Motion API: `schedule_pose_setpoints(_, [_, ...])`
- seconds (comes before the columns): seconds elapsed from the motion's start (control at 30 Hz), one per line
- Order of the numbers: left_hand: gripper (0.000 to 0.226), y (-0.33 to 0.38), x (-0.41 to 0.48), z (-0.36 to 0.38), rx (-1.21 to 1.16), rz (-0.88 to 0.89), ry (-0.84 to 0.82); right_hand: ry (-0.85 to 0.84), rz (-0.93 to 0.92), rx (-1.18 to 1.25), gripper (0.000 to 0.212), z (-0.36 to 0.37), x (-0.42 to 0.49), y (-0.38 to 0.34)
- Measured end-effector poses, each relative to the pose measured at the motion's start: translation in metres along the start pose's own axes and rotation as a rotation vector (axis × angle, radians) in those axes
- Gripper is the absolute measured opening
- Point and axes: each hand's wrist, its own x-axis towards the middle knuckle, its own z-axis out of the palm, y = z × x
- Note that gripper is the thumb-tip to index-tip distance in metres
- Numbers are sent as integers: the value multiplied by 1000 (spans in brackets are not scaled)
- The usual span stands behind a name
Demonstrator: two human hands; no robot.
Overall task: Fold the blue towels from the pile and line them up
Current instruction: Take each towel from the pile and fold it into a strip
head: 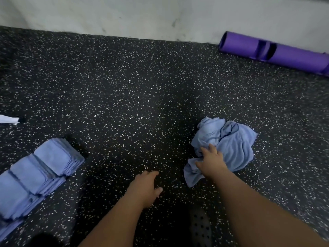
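Head view: R hand (211, 161) is on the crumpled blue towels (229, 145), which lie on the floor (124, 97) right of centre. Its fingers (211, 147) dig into the near-left side of the cloth and the thumb is hooked at a fold lower down, so it's gripping fabric, not just resting. A loose flap of the heap trails toward the camera below the wrist. Can't tell how many towels are in the heap.

L hand (146, 186) is low over bare floor between the two towel groups, palm down, fingers relaxed and lightly bent, thumb out to the right, holding nothing. Can't tell if it touches the floor.

Folded blue towels (44, 168) sit at lower left, well apart from the heap. They're in squared stacks set in a diagonal row, each touching the next, running off the bottom-left edge.

Floor is black rubber w/ white speckles. A purple tube (277, 52) w/ a handle cut-out lies top right against the white wall (142, 15). A white object (8, 119) pokes in at the left edge. A black perforated item (200, 227) shows at bottom centre, too dark to identify.
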Motion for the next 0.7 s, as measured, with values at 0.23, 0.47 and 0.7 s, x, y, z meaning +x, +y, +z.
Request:
schedule_pose_setpoints(0.23, [69,5,-1,-9,-20,3,11,48,16,16,27,-1,-16,-11])
schedule_pose_setpoints(0.47, [59,40,-36,-44,42,126,180,179,-91,138,23,-42,-73,-34])
schedule_pose_setpoints(0.7, [60,77,-90,-99,99,239,354,341,-332,371,17,-100,-134,-48])
